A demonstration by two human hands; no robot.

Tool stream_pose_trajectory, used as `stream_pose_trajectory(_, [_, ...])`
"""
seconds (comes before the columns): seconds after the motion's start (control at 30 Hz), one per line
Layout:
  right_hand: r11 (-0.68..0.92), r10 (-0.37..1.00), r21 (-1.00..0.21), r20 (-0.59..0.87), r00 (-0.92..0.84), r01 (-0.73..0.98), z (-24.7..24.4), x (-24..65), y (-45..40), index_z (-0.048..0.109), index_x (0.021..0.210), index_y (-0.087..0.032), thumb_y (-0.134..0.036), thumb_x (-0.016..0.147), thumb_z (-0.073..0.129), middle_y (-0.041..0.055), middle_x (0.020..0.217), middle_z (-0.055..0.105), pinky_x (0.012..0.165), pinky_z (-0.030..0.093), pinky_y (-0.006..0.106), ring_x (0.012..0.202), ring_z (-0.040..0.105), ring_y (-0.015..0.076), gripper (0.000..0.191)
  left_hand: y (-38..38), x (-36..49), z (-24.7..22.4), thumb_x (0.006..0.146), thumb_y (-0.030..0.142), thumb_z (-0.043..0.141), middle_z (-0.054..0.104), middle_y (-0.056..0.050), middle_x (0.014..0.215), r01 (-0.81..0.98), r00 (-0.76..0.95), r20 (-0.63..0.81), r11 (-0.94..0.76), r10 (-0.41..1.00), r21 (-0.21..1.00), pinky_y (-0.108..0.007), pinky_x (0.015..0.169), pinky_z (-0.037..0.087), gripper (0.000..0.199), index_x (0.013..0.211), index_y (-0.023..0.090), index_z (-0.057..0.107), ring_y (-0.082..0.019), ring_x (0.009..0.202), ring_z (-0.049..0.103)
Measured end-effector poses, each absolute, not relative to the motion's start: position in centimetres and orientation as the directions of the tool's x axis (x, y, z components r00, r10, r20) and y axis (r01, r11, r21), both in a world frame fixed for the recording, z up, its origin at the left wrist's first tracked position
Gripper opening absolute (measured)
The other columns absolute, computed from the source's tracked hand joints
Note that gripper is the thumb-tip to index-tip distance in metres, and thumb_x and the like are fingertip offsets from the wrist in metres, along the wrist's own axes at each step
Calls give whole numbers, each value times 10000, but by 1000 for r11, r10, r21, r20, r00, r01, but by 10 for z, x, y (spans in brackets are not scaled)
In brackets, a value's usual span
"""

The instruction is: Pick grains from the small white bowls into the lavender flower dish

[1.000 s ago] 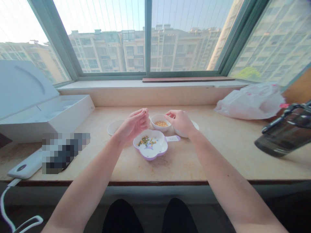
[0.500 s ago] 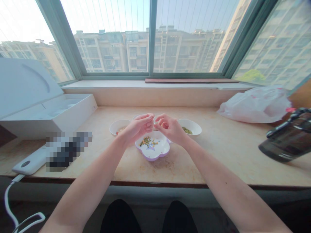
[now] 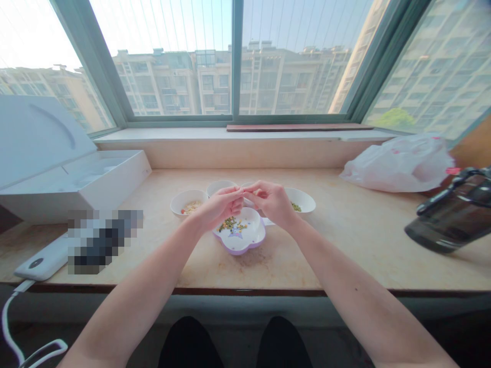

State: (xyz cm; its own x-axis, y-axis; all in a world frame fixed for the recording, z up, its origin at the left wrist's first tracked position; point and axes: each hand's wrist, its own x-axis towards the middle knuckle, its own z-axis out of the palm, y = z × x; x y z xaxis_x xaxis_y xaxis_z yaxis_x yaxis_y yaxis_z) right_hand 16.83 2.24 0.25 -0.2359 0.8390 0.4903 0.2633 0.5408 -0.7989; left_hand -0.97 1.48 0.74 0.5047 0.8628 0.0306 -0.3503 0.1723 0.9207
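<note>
Left hand [image 3: 219, 208] and right hand [image 3: 270, 202] raised and meeting at the tips above a white flower-shaped plate with lilac rim [image 3: 251, 236].
Both grips curled almost shut; whether they hold anything cannot be told. The plate carries green and yellow grains [image 3: 230, 224]. On the beige stone surface [image 3: 345, 250] behind it stand a white bowl of pale grains [image 3: 178, 204] at left, a white bowl of green grains [image 3: 305, 198] at right, and a small white bowl [image 3: 218, 186] between, contents hidden.
</note>
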Motion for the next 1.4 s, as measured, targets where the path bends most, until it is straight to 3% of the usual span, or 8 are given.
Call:
stream_pose_trajectory(0.27, [589,808,-728,531,-255,351,4,171,26,726,876,-194,-413,881,667,30,835,742,644,474,284,646,599,140,227,17,-8,5,807,344,761,390,63,642,-285,498,52,107,865,952,-207,534,279,270,806,161,563,-64,554,358])
stream_pose_trajectory(0.4, [549,834,-772,484,-265,321,7,177,31,650,924,-191,-490,914,602,14,793,706,639,460,274,639,603,139,303,19,-7,0,887,371,631,464,35,642,109,418,139,-201,898,973,-238,559,295,223,800,167,609,-93,566,398])
stream_pose_trajectory(0.5, [506,858,-736,485,-171,450,10,189,39,625,912,-193,-498,962,519,22,772,692,668,458,282,668,620,154,326,20,-7,-6,893,246,561,612,-22,720,560,445,215,-458,869,691,-266,616,332,174,786,172,677,-138,647,516])
stream_pose_trajectory(0.6, [331,889,-585,456,-37,740,13,206,47,657,867,-191,-410,972,508,68,827,727,729,453,308,793,660,201,285,19,-6,-10,870,161,519,667,-55,746,746,546,174,-570,819,344,-288,644,352,215,750,177,697,-178,690,580])
stream_pose_trajectory(0.73, [0,952,-352,286,107,936,15,227,55,720,880,-190,-359,940,554,125,965,759,758,464,338,953,686,274,244,17,-2,-10,910,184,476,700,-83,784,795,587,84,-592,806,128,-292,662,393,277,813,181,735,-208,727,638])
stream_pose_trajectory(0.9, [-139,976,-222,136,172,965,16,238,56,763,953,-205,-360,907,578,137,1037,761,749,491,344,990,699,294,246,16,2,-11,940,209,468,726,-92,869,809,582,47,-584,812,71,-294,681,430,286,923,199,753,-220,755,673])
stream_pose_trajectory(1.17, [-183,980,-187,41,193,965,17,234,54,771,989,-218,-321,890,572,129,1088,760,753,502,341,1011,701,289,245,17,1,-15,983,261,422,735,-100,914,812,583,45,-583,811,-1,-303,645,437,310,922,189,718,-233,752,682])
stream_pose_trajectory(1.4, [-142,977,-237,125,175,961,14,236,55,787,953,-215,-404,876,578,151,1013,768,727,504,361,955,708,304,293,17,2,-21,923,191,494,741,-120,903,798,591,88,-597,802,86,-301,625,397,201,868,184,687,-243,786,679])
